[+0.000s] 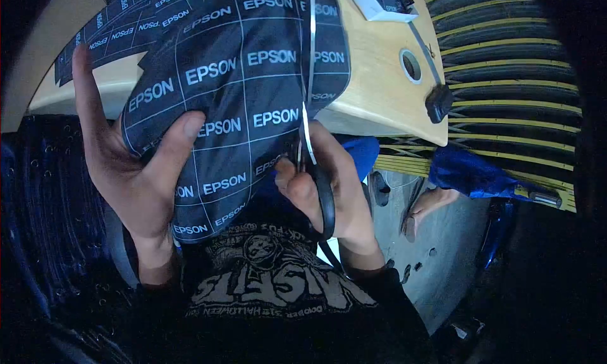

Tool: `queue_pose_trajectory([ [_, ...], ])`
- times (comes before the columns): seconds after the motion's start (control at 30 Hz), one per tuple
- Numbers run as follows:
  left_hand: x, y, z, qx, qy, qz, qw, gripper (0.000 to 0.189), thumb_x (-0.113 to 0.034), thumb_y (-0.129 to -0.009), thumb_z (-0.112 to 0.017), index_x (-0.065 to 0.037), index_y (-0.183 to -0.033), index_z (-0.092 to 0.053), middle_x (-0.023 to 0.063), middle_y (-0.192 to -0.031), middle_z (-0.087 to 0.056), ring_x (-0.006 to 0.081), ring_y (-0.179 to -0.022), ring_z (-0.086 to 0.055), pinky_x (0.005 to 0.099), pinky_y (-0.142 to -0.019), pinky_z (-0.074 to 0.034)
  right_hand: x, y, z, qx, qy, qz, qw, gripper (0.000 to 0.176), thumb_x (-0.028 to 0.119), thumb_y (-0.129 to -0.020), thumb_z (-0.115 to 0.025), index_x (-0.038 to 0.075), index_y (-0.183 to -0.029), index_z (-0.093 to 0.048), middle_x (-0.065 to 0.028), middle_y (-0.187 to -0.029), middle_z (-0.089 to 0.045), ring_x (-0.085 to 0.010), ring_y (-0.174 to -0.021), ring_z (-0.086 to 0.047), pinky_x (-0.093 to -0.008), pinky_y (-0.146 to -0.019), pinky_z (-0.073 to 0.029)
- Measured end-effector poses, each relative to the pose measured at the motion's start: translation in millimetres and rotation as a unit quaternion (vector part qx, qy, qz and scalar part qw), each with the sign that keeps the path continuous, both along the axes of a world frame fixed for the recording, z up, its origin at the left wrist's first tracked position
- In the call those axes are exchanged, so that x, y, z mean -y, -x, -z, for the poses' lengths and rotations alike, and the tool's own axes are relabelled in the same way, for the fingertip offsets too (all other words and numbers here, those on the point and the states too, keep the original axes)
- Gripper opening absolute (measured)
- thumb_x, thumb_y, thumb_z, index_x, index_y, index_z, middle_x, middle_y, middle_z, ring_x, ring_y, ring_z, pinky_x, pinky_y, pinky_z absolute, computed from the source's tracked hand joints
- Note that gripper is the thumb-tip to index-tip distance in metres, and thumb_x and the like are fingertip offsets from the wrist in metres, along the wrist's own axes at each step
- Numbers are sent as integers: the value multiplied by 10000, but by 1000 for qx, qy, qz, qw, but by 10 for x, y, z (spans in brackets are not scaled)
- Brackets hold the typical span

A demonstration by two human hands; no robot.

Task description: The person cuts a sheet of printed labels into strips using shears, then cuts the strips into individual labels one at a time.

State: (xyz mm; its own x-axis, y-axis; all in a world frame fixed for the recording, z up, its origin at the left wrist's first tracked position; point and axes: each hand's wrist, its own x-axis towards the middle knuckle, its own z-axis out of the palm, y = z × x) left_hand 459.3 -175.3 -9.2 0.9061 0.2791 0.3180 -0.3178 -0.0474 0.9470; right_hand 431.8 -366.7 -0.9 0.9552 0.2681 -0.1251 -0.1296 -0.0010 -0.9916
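Note:
A dark sheet [221,98] printed with white EPSON lettering and grid lines lies across the wooden table and hangs over its near edge. My left hand [133,174] holds the sheet's left side, thumb on top and index finger stretched out, the other fingers hidden behind it. My right hand [332,187] is closed around the black handles of a pair of scissors [308,127]. Their long blades point away from me, over the right part of the sheet, apparently with the material between them.
The light wooden table [386,89] has a round hole and a black knob [439,103] at its right. A white box [382,4] with dark contents stands at the back. Yellow-edged slats [512,79] run along the right. A bare foot [427,209] shows below.

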Motion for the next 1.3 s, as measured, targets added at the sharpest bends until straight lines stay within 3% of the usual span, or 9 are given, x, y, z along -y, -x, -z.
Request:
queue_pose_trajectory([
  [0.23,10,-1,-6,42,-25,-13,999,874,-60,-640,-738,42,-1360,-253,239,-1342,-359,263,-1155,-469,346,-965,-398,0,-4,33,15,-31,-16,999,574,327,-776,-701,-13,-1153,-433,40,-714,-434,-34,-615,-427,-174,-547,-337],
  [0.33,3,48,-34,-32,18,2,999,879,-47,-631,-739,36,-1361,-258,228,-1352,-350,259,-1190,-435,355,-991,-369,-61,-16,-65,-7,-40,6,999,598,345,-759,-714,-14,-1148,-436,40,-725,-436,-36,-619,-430,-174,-547,-339],
  [0.57,-34,35,39,29,-72,-45,996,906,-129,-608,-768,20,-1357,-280,199,-1384,-319,278,-1243,-380,388,-1027,-337,-8,-31,19,31,-26,-21,999,574,325,-764,-713,-16,-1140,-443,17,-743,-488,-50,-642,-467,-187,-573,-361],
  [0.63,-6,20,50,84,1,-5,996,932,4,-613,-744,24,-1373,-206,259,-1356,-307,299,-1079,-539,370,-869,-501,-1,-33,11,29,-23,-24,999,579,326,-761,-716,-15,-1141,-444,13,-744,-487,-51,-643,-469,-189,-576,-363],
  [0.67,-19,22,56,84,0,-5,996,932,4,-613,-744,24,-1373,-206,259,-1356,-307,299,-1079,-539,370,-869,-501,-3,-33,6,27,-21,-28,999,584,328,-757,-718,-15,-1142,-444,10,-746,-486,-52,-643,-471,-192,-578,-365],
  [0.77,-54,37,70,79,-106,-49,990,927,7,-613,-741,37,-1370,-206,242,-1396,-249,295,-1117,-508,371,-900,-480,-76,-13,-90,9,-15,7,1000,613,347,-740,-729,-16,-1144,-444,22,-730,-461,-49,-634,-458,-193,-568,-359],
  [0.93,51,55,-9,46,62,-15,997,934,-18,-603,-759,47,-1363,-220,222,-1424,-208,288,-1194,-439,357,-942,-443,-39,-23,-23,14,-20,-5,1000,618,340,-740,-732,-17,-1152,-441,22,-716,-465,-49,-628,-456,-198,-566,-362],
  [1.13,-59,46,112,72,-32,-16,997,956,-79,-592,-785,43,-1362,-230,219,-1425,-211,312,-1260,-349,411,-1022,-352,-17,-32,-31,32,16,-21,999,635,334,-731,-741,-7,-1172,-437,19,-736,-463,-58,-636,-452,-199,-569,-359],
  [1.3,-35,52,104,67,-2,-19,998,988,-168,-576,-805,36,-1361,-240,224,-1421,-218,309,-1302,-276,433,-1059,-288,-44,-36,-27,36,-25,-17,999,609,309,-737,-739,-2,-1169,-444,22,-727,-462,-66,-656,-455,-198,-580,-357],
])
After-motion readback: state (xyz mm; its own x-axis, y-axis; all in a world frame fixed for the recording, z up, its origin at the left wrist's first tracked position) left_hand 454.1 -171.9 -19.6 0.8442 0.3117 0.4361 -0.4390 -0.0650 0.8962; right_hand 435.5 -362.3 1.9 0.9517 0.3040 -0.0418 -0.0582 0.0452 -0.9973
